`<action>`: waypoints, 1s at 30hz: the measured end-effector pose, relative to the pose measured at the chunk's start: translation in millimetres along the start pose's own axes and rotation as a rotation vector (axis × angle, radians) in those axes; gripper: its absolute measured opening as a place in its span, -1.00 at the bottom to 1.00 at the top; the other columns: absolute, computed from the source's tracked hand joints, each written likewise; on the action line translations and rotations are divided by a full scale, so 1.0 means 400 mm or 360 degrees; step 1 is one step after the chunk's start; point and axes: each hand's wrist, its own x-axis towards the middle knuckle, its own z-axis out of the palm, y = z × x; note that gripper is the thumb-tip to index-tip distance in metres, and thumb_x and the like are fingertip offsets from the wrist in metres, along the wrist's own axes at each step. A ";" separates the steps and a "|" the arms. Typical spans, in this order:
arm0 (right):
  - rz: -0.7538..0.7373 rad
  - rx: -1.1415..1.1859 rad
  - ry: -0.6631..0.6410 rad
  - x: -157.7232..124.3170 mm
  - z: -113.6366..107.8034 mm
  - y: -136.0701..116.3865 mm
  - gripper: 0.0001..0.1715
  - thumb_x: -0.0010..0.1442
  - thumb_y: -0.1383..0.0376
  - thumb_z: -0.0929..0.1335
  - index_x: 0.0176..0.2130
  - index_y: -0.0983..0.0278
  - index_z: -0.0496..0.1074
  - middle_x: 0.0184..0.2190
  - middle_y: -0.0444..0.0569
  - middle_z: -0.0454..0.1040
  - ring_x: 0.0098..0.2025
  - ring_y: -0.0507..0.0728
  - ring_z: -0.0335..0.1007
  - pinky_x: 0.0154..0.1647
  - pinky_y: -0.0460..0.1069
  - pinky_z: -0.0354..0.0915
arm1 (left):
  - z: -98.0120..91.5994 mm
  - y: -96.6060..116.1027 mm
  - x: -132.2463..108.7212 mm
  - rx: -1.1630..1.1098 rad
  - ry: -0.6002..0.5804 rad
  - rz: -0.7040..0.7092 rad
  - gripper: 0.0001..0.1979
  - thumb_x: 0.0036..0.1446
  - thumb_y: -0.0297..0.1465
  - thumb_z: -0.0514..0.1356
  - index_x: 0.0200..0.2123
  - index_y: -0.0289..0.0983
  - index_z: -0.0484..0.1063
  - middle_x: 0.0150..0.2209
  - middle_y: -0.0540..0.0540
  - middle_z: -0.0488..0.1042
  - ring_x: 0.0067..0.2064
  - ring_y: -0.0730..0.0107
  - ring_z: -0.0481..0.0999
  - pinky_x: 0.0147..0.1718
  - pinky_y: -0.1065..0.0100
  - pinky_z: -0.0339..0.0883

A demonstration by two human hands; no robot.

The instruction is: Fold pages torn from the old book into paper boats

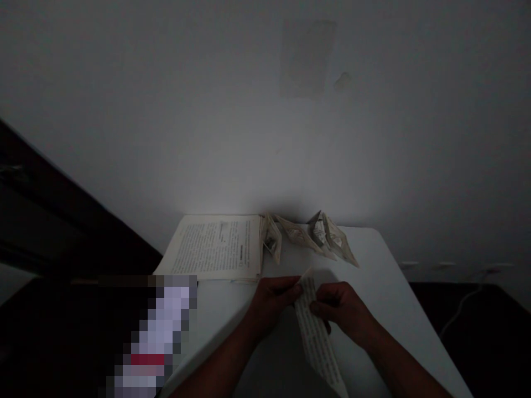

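Strip [317,337], one, folded and printed, slanting through the frame's lower centre, pinched by two hands: left hand [269,301] at its upper end, right hand [346,307] on its right edge. Above, on one table [375,279]: one page stack [211,246], left of centre; at least three paper boats [299,235], centre to right, overlapping.

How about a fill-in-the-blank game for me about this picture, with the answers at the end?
The left hand and the right hand both hold a long, narrow, folded strip, made of printed ____.
The flat stack of printed, whitish pages lies to the ____ of the pointed, folded paper shapes.
Behind the smooth white table, a darker rectangular patch marks the grey ____.
Missing words: paper; left; wall.
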 end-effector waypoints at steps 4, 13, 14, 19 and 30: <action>0.0001 -0.0041 -0.0005 -0.001 0.001 0.002 -0.62 -0.15 0.14 0.48 -0.65 0.30 0.30 -0.77 -0.23 0.29 -0.73 -0.04 0.21 -0.70 -0.12 0.17 | -0.003 -0.002 0.003 -0.0133 0.0139 -0.0050 -0.65 0.03 -0.26 0.21 -0.14 -0.33 0.50 -0.32 -0.16 0.54 -0.36 0.34 0.46 -0.33 0.32 0.31; 0.0048 -0.0112 -0.0056 0.000 -0.001 0.013 -0.62 -0.15 0.14 0.48 -0.65 0.29 0.29 -0.77 -0.25 0.27 -0.73 -0.04 0.20 -0.71 -0.13 0.15 | 0.005 0.003 0.000 0.0187 0.0176 -0.0097 -0.75 -0.12 -0.27 0.31 -0.47 -0.37 0.57 -0.56 -0.05 0.48 -0.52 0.42 0.40 -0.51 0.43 0.24; 0.0070 -0.0118 -0.0068 -0.001 0.001 0.010 -0.62 -0.17 0.14 0.49 -0.65 0.29 0.28 -0.78 -0.25 0.27 -0.73 -0.04 0.20 -0.72 -0.14 0.14 | 0.007 0.000 -0.001 0.0152 0.0202 -0.0102 -0.76 -0.12 -0.27 0.31 -0.49 -0.37 0.56 -0.57 -0.04 0.47 -0.53 0.44 0.37 -0.53 0.44 0.22; 0.0101 -0.0091 -0.0115 -0.002 0.003 0.006 -0.63 -0.18 0.16 0.49 -0.65 0.30 0.30 -0.78 -0.25 0.28 -0.74 -0.04 0.21 -0.72 -0.14 0.14 | 0.009 -0.006 -0.004 0.0037 0.0200 -0.0065 -0.78 -0.06 -0.30 0.28 -0.50 -0.37 0.54 -0.60 -0.01 0.41 -0.55 0.50 0.32 -0.55 0.47 0.16; 0.0140 -0.0032 -0.0130 -0.004 -0.002 0.005 -0.66 -0.16 0.21 0.48 -0.65 0.31 0.29 -0.79 -0.25 0.29 -0.76 -0.06 0.18 -0.73 -0.15 0.11 | 0.001 -0.013 -0.002 0.0210 0.0234 0.0044 -0.72 -0.03 -0.26 0.26 -0.26 -0.30 0.55 -0.48 -0.03 0.41 -0.61 0.62 0.19 -0.65 0.50 0.05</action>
